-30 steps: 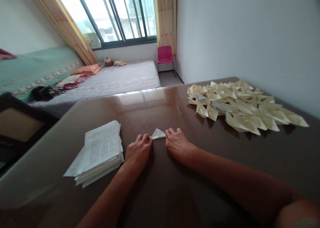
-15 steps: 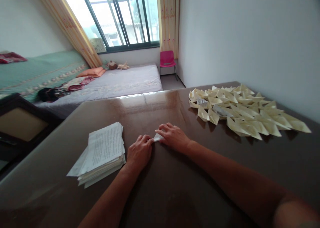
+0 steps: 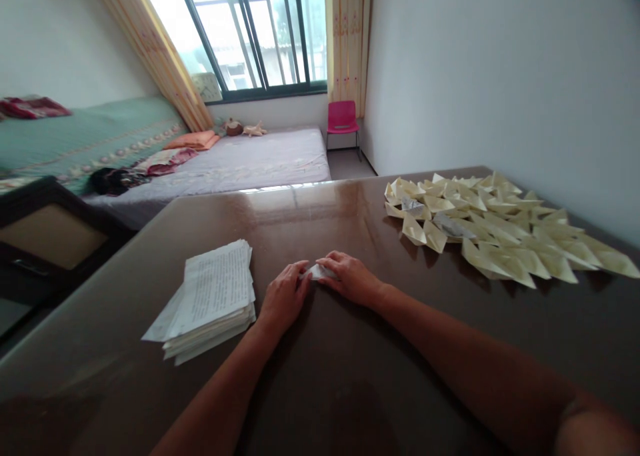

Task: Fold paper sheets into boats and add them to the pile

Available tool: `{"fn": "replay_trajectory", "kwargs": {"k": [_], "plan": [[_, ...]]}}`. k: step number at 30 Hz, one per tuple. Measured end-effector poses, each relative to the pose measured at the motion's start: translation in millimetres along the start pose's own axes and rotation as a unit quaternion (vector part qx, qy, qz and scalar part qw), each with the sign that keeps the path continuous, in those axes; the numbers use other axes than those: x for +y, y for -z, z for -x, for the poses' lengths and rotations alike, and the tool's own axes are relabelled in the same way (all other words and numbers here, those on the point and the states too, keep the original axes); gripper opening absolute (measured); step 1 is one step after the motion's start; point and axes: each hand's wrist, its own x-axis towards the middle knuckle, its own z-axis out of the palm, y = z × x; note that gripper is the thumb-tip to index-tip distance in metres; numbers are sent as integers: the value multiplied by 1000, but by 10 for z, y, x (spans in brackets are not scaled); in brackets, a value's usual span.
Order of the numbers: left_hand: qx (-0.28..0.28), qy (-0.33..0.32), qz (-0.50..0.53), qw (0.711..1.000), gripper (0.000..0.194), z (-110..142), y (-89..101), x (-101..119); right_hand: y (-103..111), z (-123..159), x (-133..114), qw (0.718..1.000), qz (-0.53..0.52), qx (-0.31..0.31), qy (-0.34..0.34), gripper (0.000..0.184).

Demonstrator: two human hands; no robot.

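Observation:
Between my two hands, at the middle of the brown table [image 3: 340, 349], is a small folded piece of paper [image 3: 317, 271]. My left hand [image 3: 285, 291] pinches its left end, fingers closed. From the other side my right hand [image 3: 351, 277] grips the paper's right end with thumb and fingers; part of the paper is hidden under them. To the left of my left hand lies a stack of printed paper sheets [image 3: 220, 286], its edges uneven. Many folded paper boats [image 3: 493, 226] sit close together at the table's far right, mostly cream, a couple greyish.
Beyond the table's far edge stands a bed [image 3: 280, 155] with pillows and clothes. A pink chair [image 3: 343, 117] is by the window. A dark wooden cabinet [image 3: 55, 243] stands at the left, and a white wall [image 3: 500, 76] runs along the right.
My left fingers have shifted up along the paper, and my right fingers have come down closer over it. The view has swung slightly left.

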Motion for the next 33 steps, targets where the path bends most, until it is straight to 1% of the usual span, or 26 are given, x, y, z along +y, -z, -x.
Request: {"fn": "replay_trajectory", "kwargs": {"k": [2, 5, 7, 9, 12, 15, 17, 19, 21, 23, 25, 28, 30, 33], "plan": [[-2, 9, 89, 996, 28, -10, -17, -31, -12, 10, -26, 1000, -29, 3, 1, 37], [-20, 23, 199, 980, 31, -23, -10, -17, -13, 11, -43, 998, -60, 5, -15, 37], [-28, 40, 248, 968, 35, -30, 8, 21, -4, 4, -35, 996, -88, 6, -34, 37], [-29, 54, 274, 960, 37, -35, 27, 59, 5, -7, -11, 991, -122, 7, -50, 36], [-22, 46, 270, 961, 36, -38, 45, 89, 12, -20, 33, 983, -170, 2, -64, 35], [-10, 17, 245, 969, 33, -37, 45, 89, 19, -17, 35, 979, -192, -23, -56, 35], [-6, -3, 233, 972, 34, -32, 34, 88, 30, -1, -11, 989, -143, -28, -39, 35], [-3, -17, 226, 974, 35, -21, 15, 96, 43, 18, -85, 998, -49, -22, -23, 36], [3, -25, 216, 976, 36, -3, -11, 120, 52, 32, -159, 999, 33, -20, -21, 38], [10, -32, 195, 980, 38, 19, -43, 158, 48, 34, -204, 996, 77, -27, -28, 34], [21, -32, 167, 985, 41, 41, -77, 200, 29, 29, -217, 994, 93, -35, -34, 29], [54, -15, 141, 988, 47, 53, -128, 237, -18, 21, -204, 997, 76, -19, -26, 23], [71, -3, 140, 988, 50, 43, -159, 227, -52, 20, -195, 999, 46, 10, -11, 22], [78, -3, 141, 987, 49, 22, -190, 178, -100, 23, -178, 998, -11, 58, 9, 24]]}}
